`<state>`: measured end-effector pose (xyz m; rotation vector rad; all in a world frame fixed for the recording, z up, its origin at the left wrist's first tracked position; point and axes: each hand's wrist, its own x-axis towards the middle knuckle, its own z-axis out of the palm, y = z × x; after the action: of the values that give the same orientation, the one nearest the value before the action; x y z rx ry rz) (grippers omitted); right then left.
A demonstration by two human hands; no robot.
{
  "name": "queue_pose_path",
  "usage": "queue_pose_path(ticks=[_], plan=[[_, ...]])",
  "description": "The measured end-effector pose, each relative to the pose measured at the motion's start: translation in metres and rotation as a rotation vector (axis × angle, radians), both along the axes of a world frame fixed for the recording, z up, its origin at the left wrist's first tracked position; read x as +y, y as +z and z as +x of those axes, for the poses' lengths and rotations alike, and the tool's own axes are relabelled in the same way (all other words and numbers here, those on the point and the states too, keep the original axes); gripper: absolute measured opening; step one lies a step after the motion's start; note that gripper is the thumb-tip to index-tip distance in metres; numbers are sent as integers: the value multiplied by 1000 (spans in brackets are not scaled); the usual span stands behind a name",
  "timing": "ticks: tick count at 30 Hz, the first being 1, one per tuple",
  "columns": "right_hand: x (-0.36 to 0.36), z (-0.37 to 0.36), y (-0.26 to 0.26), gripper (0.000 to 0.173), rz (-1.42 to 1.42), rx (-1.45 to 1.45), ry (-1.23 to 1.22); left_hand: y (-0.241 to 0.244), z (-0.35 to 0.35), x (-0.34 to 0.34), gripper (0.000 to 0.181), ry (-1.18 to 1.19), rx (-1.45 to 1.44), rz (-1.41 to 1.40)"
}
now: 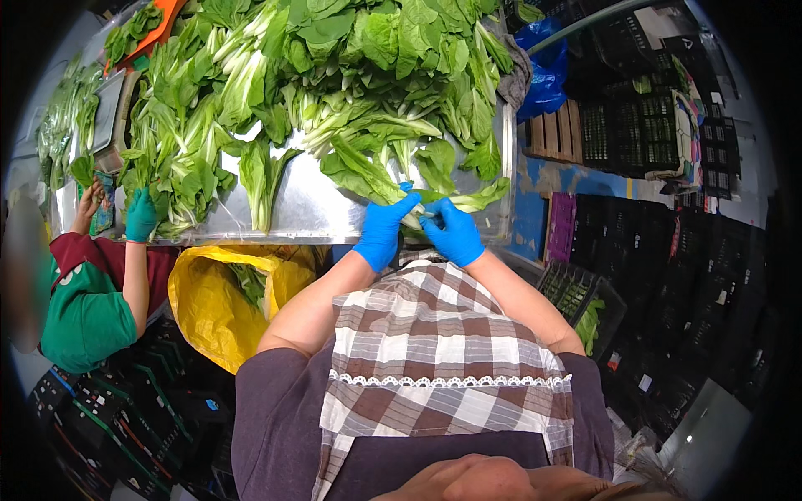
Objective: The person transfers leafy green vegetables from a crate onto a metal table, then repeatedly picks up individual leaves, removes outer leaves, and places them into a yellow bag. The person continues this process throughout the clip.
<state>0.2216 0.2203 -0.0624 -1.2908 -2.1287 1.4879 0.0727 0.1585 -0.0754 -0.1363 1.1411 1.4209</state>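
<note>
My left hand, in a blue glove, grips a leafy green near its pale base, at the front edge of the metal table. Its leaves point up and to the left. Also gloved in blue, my right hand has its fingertips pinched at the same white stem base; the exact contact is partly hidden. A separate leaf lies just beyond my right fingers. Behind my hands a large heap of leafy greens covers the table, and one small bunch lies apart to the left.
A yellow sack with greens inside stands below the table edge on my left. Farther left a co-worker's gloved hand holds greens beside a scale. Black crates are stacked on the right, near a blue plastic bag.
</note>
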Motion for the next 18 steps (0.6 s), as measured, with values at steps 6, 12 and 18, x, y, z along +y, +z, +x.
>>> queue_pose_path(ticks=[6, 12, 18], plan=[[26, 10, -27, 18, -680, 139, -325, -1, -21, -6, 38, 146, 20, 55], [100, -33, -54, 43, 265, -191, 54, 7, -43, -33, 38, 236, -37, 24], [128, -79, -61, 38, 189, -409, 239, -2, -30, -51, 39, 335, 1, 36]])
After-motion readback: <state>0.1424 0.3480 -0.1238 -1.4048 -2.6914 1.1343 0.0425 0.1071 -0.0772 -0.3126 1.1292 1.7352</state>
